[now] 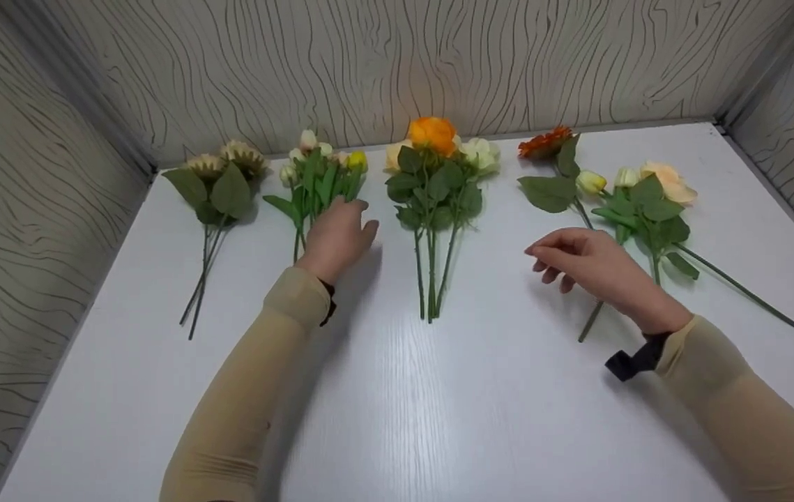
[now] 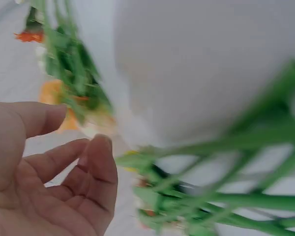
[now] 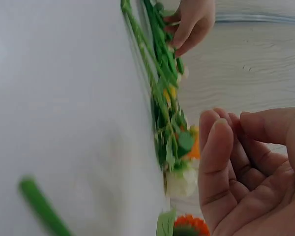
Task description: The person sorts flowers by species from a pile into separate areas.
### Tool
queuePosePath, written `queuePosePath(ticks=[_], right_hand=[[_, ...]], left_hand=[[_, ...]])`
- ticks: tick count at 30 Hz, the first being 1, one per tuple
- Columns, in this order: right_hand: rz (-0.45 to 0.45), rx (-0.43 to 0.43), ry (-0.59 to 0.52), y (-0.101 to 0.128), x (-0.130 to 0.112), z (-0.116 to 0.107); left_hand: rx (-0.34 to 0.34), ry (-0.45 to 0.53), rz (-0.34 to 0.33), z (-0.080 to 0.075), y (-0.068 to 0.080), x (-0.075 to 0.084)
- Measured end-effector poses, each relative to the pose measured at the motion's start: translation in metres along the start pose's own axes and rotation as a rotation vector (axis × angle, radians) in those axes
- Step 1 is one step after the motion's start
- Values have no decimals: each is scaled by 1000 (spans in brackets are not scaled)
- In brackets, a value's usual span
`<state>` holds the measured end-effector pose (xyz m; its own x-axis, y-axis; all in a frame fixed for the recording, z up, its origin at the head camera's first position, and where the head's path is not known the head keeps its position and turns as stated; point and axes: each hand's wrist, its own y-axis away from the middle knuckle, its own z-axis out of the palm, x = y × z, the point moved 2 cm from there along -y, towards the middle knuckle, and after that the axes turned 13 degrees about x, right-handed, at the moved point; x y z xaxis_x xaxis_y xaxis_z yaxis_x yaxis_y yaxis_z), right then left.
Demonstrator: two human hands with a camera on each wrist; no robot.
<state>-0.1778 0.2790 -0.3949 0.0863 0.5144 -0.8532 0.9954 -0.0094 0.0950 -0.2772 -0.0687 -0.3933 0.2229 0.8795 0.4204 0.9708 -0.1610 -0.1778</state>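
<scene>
three sorted bunches lie along the upper left and middle of the white table. loose stems wait at upper right. the left hand rests relaxed by the tulip bunch; the right hand hovers, fingers loosely curled, holding nothing.

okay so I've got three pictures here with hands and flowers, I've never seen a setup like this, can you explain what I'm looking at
A person works bare-handed, wearing three cameras. The big picture is from the head, looking down at a white table. The other two are from the wrists, close and blurry. On the table lie flower bunches: sunflowers, tulips, an orange-topped bunch, and loose stems on the right. The left hand reaches at the tulips; its fingers look relaxed, gripping nothing. The right hand hovers, loosely curled and empty.
</scene>
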Motion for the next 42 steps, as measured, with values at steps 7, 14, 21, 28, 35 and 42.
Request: queuePosePath(ticks=[7,14,21,28,35,42], right_hand=[[78,78,296,2,51,-69],[109,123,509,17,82,-100],[200,52,501,22,90,-100],[246,14,373,24,94,-100],[283,9,207,29,93,-98],[235,121,155,40,78,-104]], left_hand=[[36,24,365,8,28,61],[-56,-88,758,34,70,130],[-165,-156,978,60,109,180],[-171,-187,1055,73,125,202],[-210,-109,1010,74,122,199],[-158,139,853,63,102,189]])
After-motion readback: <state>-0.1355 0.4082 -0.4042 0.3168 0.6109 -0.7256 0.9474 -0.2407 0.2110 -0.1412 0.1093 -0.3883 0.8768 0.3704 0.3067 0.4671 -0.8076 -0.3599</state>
